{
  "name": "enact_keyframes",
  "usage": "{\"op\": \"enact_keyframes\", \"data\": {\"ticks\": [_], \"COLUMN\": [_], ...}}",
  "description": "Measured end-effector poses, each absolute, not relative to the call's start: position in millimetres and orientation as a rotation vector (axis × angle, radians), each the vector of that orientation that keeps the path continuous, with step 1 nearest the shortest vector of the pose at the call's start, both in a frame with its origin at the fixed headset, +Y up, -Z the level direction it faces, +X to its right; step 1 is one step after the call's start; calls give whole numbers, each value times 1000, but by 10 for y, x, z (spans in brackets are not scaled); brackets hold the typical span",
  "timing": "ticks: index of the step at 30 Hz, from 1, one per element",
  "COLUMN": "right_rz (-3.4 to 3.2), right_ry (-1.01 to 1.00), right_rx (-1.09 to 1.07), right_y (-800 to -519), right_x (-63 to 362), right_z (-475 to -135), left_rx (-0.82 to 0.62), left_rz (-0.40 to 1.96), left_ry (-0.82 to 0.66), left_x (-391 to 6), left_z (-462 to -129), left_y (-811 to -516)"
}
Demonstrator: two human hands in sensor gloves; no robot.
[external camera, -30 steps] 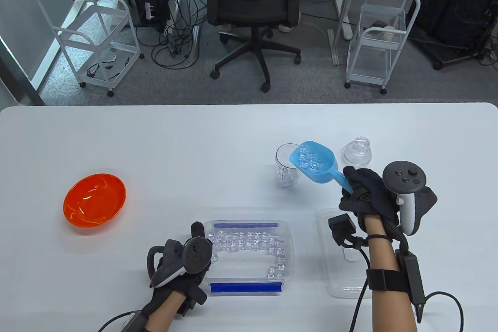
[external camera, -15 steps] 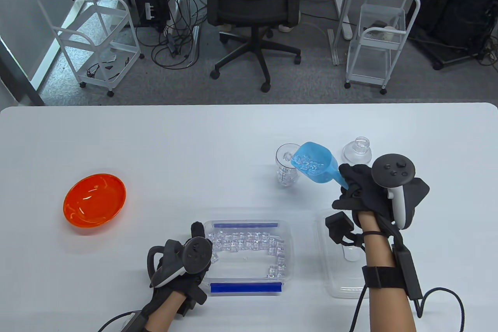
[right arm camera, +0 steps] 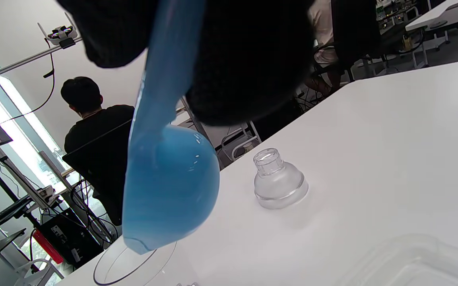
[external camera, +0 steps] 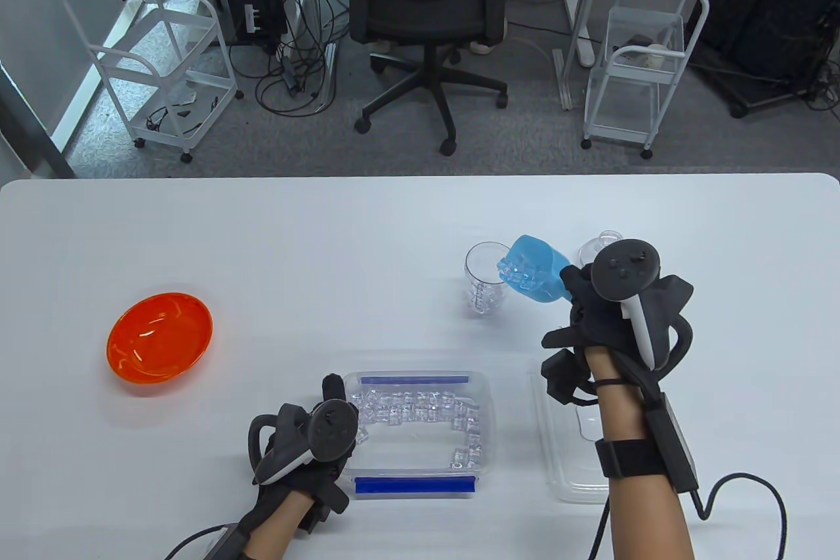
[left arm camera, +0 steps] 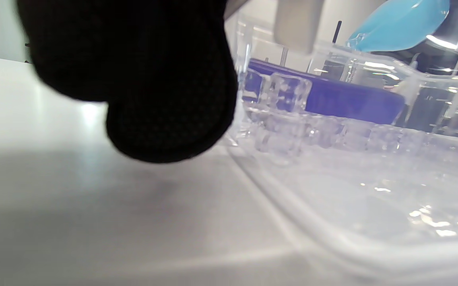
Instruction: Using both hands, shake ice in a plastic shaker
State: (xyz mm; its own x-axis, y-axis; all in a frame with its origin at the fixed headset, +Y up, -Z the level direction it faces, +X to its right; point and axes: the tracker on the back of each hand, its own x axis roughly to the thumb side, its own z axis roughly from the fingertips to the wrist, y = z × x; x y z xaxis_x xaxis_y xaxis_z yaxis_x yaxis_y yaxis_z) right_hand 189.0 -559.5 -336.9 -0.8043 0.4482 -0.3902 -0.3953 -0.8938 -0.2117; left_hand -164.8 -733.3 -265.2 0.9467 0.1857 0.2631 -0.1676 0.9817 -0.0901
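A clear plastic shaker cup (external camera: pixel 484 281) stands upright on the table with some ice in its bottom. My right hand (external camera: pixel 594 314) grips the handle of a blue scoop (external camera: pixel 535 271) filled with ice and tilts its mouth down over the cup's rim; the scoop also shows in the right wrist view (right arm camera: pixel 169 186), above the cup rim (right arm camera: pixel 133 264). The shaker's clear domed lid (external camera: pixel 607 248) stands just behind my right hand, also in the right wrist view (right arm camera: pixel 278 186). My left hand (external camera: pixel 308 448) rests against the left end of a clear ice box (external camera: pixel 482 422).
The box holds several ice cubes (external camera: pixel 413 409) along its far and right sides; they show in the left wrist view (left arm camera: pixel 288 119). Its clear lid (external camera: pixel 571 455) lies to the right under my right forearm. An orange bowl (external camera: pixel 161 343) sits at the left.
My right hand has moved up and left and rolled over, tipping the scoop further down over the shaker cup. The left hand has not moved.
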Motion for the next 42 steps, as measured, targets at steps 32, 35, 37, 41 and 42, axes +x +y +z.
{"op": "enact_keyframes", "data": {"ticks": [32, 35, 37, 41, 42], "right_rz": [3001, 3002, 3001, 2973, 2961], "right_ry": [-461, -480, -497, -534, -534], "right_rx": [-416, -363, -331, -226, -196], "right_y": [-5487, -5503, -5510, -5510, -5511], "right_x": [1302, 1262, 1236, 1152, 1126], "right_z": [-3197, -3157, -3127, -3044, -3027], "left_rx": [-83, -85, -103, -35, -10], "left_rz": [199, 199, 196, 233, 243], "left_ry": [-269, -262, -249, -209, -202], "left_x": [-1672, -1694, -1734, -1834, -1853], "left_z": [-2661, -2666, -2678, -2679, -2671], "left_y": [-7334, -7326, -7297, -7170, -7137]}}
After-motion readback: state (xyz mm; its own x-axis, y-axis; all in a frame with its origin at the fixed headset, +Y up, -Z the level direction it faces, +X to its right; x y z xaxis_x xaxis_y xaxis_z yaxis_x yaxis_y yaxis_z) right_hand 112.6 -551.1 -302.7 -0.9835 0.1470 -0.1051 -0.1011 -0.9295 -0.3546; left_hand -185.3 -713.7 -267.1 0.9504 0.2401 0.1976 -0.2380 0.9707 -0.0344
